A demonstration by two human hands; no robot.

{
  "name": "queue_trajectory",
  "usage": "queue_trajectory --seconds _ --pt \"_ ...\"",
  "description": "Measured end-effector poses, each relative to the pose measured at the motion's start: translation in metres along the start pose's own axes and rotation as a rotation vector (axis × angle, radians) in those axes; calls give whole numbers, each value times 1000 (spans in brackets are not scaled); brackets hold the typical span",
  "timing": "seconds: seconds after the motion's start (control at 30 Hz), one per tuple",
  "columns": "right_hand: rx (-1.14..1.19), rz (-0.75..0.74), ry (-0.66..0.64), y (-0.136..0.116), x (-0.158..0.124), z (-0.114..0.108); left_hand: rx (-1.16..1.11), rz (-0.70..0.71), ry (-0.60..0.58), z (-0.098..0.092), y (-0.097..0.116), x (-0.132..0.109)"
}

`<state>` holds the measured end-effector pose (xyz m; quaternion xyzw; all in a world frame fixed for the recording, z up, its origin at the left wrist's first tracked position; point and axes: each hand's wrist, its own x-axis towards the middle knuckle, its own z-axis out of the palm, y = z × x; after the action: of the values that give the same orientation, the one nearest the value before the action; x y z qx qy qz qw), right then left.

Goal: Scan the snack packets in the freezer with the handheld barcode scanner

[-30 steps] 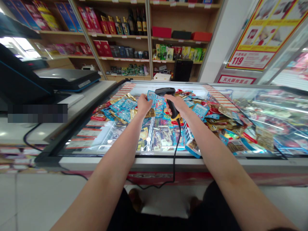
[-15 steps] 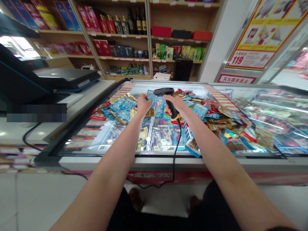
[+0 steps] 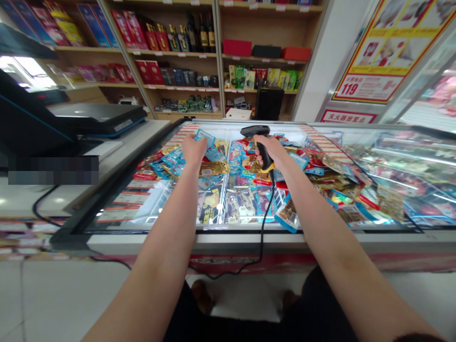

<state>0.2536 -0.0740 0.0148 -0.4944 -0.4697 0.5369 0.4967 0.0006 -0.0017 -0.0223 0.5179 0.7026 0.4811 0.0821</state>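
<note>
My right hand [image 3: 270, 151] is wrapped round the handle of a black and yellow barcode scanner [image 3: 255, 130], whose head points left above the freezer's glass top. A black cord [image 3: 262, 228] hangs from its grip. In my left hand [image 3: 194, 150] is a light blue snack packet [image 3: 205, 137], pinched by its edge over the left pile of packets [image 3: 173, 161]. A gold packet [image 3: 215, 167] lies just right of my left wrist. Beyond my right forearm spreads a second pile of blue, red and gold packets [image 3: 331, 178].
The glass-topped chest freezer [image 3: 142, 237] has a dark frame. At left, a counter [image 3: 53, 199] carries a weighing scale [image 3: 103, 116] and a dark screen. Shelves [image 3: 181, 52] with bottles and boxes stand behind. The scanner cord loops below the freezer's front edge.
My left hand has moved left with the blue packet, toward the left pile. My right hand and the scanner have shifted slightly right, apart from the left hand.
</note>
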Motion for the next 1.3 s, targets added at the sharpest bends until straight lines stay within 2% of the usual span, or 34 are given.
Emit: queue_trajectory --seconds 0.13,0.27,0.37,0.47,0.53,0.67,0.73,0.87,0.97,1.1,1.3 --pt "17 -22 52 -3 2 -15 -3 -92 14 -18 -1 4" --pt "6 10 122 -4 -1 -29 78 -137 -32 -25 -4 -1" --pt "8 -16 179 -5 -4 -39 141 -78 41 -25 0 -10" --pt "22 -42 221 -7 -7 -48 195 68 80 -16 16 -23" --pt "33 -49 246 -8 -8 -52 202 173 6 -3 30 -37" --pt "38 -44 270 -7 -8 -56 174 335 -291 30 52 -73" --pt "25 -42 267 -6 -8 -55 192 394 -390 44 56 -91" --pt "-18 -30 248 -3 -7 -49 209 427 -449 59 56 -113" --pt "-30 -36 228 -2 -7 -44 186 396 -485 61 57 -114" --pt "-23 -36 209 0 -9 -39 131 263 -566 57 59 -104" --pt "-19 -44 175 2 -8 -35 21 168 -482 47 58 -86"
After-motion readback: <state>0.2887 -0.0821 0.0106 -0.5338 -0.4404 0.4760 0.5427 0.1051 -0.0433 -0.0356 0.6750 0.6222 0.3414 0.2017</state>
